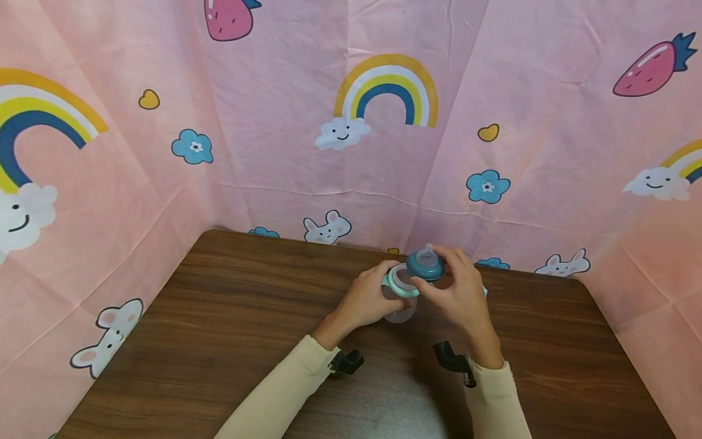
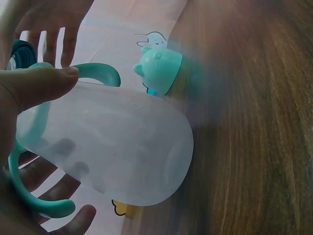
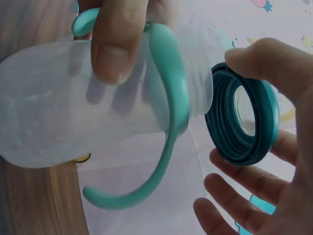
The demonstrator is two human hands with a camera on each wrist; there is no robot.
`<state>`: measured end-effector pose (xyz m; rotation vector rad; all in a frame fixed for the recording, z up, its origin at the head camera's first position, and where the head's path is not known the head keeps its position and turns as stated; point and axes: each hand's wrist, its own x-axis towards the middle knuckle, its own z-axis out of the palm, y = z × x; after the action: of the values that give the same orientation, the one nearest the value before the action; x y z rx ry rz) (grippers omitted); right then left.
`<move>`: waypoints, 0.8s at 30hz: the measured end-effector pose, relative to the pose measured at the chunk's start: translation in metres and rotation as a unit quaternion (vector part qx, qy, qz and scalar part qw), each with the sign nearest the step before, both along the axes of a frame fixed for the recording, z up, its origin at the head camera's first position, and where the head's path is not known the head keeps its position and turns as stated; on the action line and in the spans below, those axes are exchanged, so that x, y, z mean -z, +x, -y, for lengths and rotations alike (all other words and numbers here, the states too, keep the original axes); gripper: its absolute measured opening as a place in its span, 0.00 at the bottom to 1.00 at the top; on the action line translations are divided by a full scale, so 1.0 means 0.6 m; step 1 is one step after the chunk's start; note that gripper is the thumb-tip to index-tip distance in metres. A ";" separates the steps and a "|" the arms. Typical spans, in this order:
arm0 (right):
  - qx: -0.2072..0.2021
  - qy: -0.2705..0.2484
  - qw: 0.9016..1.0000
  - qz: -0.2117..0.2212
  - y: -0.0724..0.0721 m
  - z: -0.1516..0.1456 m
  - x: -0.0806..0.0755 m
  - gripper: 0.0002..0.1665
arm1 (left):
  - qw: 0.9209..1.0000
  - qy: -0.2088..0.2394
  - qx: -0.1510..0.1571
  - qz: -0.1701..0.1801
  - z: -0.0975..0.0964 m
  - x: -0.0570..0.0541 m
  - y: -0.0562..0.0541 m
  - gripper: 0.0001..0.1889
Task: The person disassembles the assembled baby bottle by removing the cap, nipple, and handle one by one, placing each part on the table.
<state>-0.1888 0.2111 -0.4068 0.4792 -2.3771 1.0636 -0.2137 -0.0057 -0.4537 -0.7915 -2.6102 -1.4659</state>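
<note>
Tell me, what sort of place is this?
Perhaps a makeshift recording booth rather than a real nursery: pink cartoon-print cloth hangs behind and beside a dark wood-grain table, and the person's cream sleeves carry small black devices.

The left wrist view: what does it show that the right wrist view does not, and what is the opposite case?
Only the left wrist view shows the light green eared cap standing on the wooden table.

Only the right wrist view shows the ridged inside of the dark teal collar and the bottle neck.

Both share the bottle, its green handles, part of the collar, the table and the printed cloth.
</note>
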 end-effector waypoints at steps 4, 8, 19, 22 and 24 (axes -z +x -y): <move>0.002 -0.003 1.000 0.004 -0.002 -0.004 0.003 0.39 | 1.000 0.003 0.002 0.003 0.000 0.000 0.000 0.41; 0.007 0.000 1.000 -0.002 -0.003 -0.008 0.004 0.39 | 1.000 0.007 0.004 0.003 0.001 0.001 -0.001 0.41; 0.025 0.004 1.000 0.008 -0.006 -0.017 0.007 0.41 | 1.000 0.012 0.006 0.007 0.001 0.002 -0.002 0.41; 0.031 0.005 0.999 0.011 -0.006 -0.020 0.008 0.42 | 1.000 0.012 0.009 0.005 0.001 0.003 -0.002 0.41; 0.036 0.003 0.999 0.013 -0.006 -0.022 0.009 0.42 | 1.000 0.012 0.012 0.008 0.001 0.003 -0.002 0.41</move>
<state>-0.1925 0.2241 -0.4120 0.3822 -2.4027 1.0364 -0.2152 -0.0065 -0.4557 -0.8138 -2.5971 -1.5129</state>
